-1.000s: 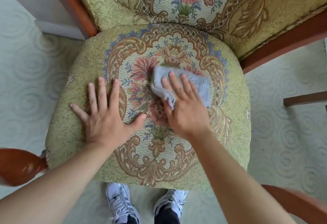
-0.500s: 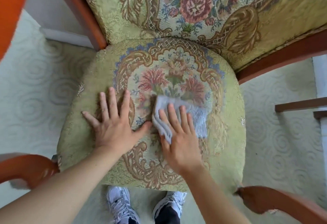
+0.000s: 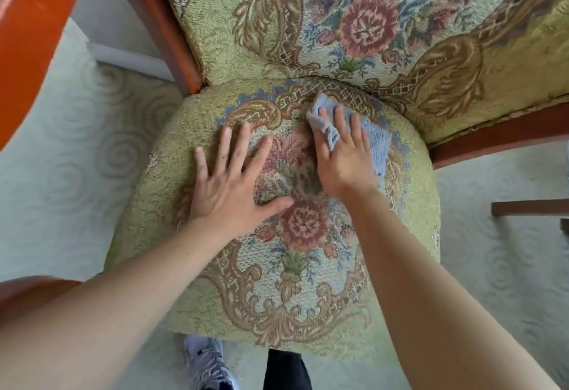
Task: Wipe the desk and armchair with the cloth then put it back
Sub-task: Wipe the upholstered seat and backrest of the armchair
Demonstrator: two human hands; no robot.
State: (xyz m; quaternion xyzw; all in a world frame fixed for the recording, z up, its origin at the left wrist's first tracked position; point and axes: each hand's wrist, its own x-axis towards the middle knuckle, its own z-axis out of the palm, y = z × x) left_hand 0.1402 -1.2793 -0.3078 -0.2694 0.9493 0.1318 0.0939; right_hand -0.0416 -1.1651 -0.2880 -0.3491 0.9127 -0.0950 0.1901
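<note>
cloth (image 3: 374, 140) pushed farther back on seat (image 3: 191, 130), right hand (image 3: 345, 158) pressing

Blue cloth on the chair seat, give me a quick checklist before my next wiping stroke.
1. Blue fuzzy cloth under the right hand: ok, straight fingers press it flat.
2. Left hand bracing the floral upholstered seat cushion: ok, spread flat, off the cloth.
3. Cloth fully spread: not ok, its near-left edge is bunched.
4. Back of seat covered: ok, the cloth lies near the backrest.
5. Seat clean: cannot tell.
</note>
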